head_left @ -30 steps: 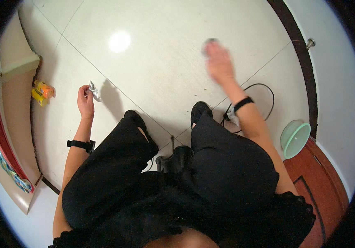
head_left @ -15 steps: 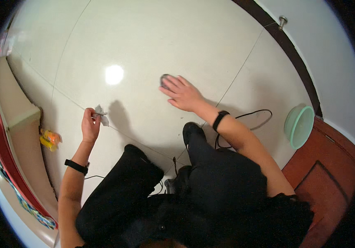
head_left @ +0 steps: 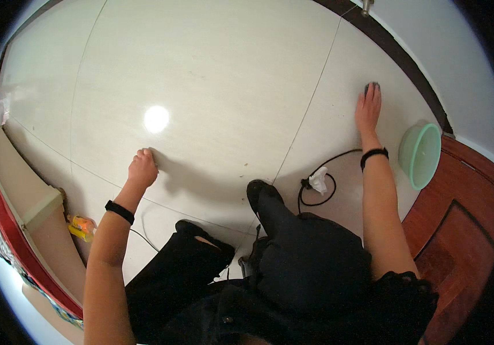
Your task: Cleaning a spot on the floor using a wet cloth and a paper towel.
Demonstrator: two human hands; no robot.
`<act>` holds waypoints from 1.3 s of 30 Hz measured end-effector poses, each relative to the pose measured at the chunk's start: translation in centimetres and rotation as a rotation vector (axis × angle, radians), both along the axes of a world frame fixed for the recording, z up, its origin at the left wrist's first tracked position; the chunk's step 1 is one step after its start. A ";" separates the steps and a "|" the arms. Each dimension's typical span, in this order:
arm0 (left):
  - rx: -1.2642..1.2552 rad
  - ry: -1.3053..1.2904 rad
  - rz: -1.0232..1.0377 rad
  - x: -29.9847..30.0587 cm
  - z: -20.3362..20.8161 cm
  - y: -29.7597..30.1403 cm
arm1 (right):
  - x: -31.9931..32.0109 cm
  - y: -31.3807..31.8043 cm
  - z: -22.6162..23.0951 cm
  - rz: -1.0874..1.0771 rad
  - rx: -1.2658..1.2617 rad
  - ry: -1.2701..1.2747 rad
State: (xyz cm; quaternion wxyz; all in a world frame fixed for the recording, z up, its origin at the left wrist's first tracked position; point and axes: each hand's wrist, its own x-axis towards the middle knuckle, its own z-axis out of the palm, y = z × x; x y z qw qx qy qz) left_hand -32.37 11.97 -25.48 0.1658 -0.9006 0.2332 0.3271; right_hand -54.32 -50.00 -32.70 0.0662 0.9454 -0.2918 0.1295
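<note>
My right hand is stretched out over the floor at the right. Its fingers press on a small dark grey pad, mostly covered by the fingertips; its exact kind cannot be made out. My left hand is curled into a loose fist above the floor at the left, with nothing seen in it. A crumpled white tissue lies by the black cable, to the right of my shoe.
A pale green basin stands by the reddish-brown wooden door at the right. Glossy tiles cover the floor. At the left is a beige bed frame with an orange and yellow package beside it.
My right hand has swept to the right with the dark pad. The tissue has left my left hand and now lies by the cable. My left hand has curled closed.
</note>
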 end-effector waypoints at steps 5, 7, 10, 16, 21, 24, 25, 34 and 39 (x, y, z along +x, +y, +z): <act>0.055 0.116 0.039 1.7 -1.0 0.5 | -3.5 10.6 1.3 0.231 0.334 0.098; 0.043 0.143 0.013 2.4 -1.8 1.0 | -3.2 15.9 2.3 0.545 0.472 0.070; 0.081 0.164 0.026 2.2 -2.1 1.4 | 1.6 20.5 5.4 0.823 0.432 0.218; -0.046 0.151 0.055 2.1 -1.0 1.2 | 7.1 8.8 2.7 0.374 0.141 0.213; -0.012 0.115 0.075 1.7 -0.9 0.6 | 0.3 1.3 0.3 -0.076 0.061 -0.003; 0.004 0.106 0.073 1.7 -1.2 1.2 | -3.3 6.8 0.7 0.149 0.211 0.023; 0.002 0.111 0.078 1.6 -1.0 1.1 | -4.4 9.9 1.4 0.293 0.315 0.048; -0.047 0.148 0.055 2.2 -2.7 1.9 | 5.0 23.0 2.9 1.190 0.300 0.287; -0.054 0.120 0.113 2.0 -1.8 1.7 | 2.2 9.4 2.4 0.314 0.235 0.098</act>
